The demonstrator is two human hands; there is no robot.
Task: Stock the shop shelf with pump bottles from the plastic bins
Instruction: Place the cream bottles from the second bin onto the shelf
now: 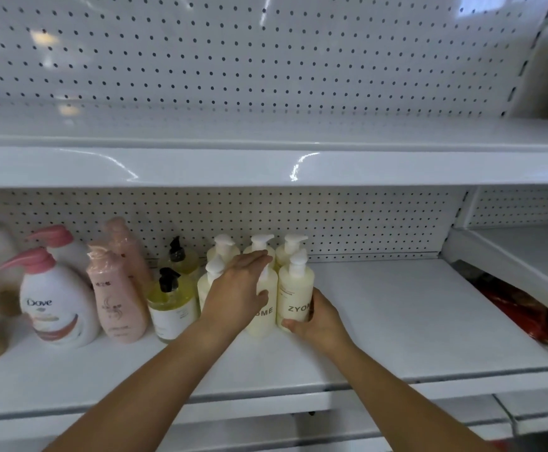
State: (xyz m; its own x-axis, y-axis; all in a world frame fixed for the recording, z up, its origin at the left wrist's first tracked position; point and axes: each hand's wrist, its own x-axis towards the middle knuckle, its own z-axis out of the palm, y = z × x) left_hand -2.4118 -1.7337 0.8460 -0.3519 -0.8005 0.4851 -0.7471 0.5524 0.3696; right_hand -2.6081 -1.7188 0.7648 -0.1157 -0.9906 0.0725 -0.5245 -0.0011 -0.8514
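Note:
Several cream pump bottles with white pumps stand in two rows on the white middle shelf (pixel 396 321). My left hand (pixel 236 288) lies over the front middle cream bottle (pixel 264 316), fingers stretched across its pump and thumb against its side. My right hand (pixel 318 318) grips the front right cream bottle (pixel 293 295), marked ZYOME, low on its right side, thumb under its front. Both bottles stand upright on the shelf, side by side. Three more cream bottles (pixel 290 247) stand behind them.
To the left stand two yellow bottles with black pumps (pixel 171 305), two pink bottles (pixel 116 301) and white Dove bottles with pink pumps (pixel 55 301). A bare shelf (pixel 266 164) hangs overhead. Red packets (pixel 513 308) lie on a lower shelf at the right.

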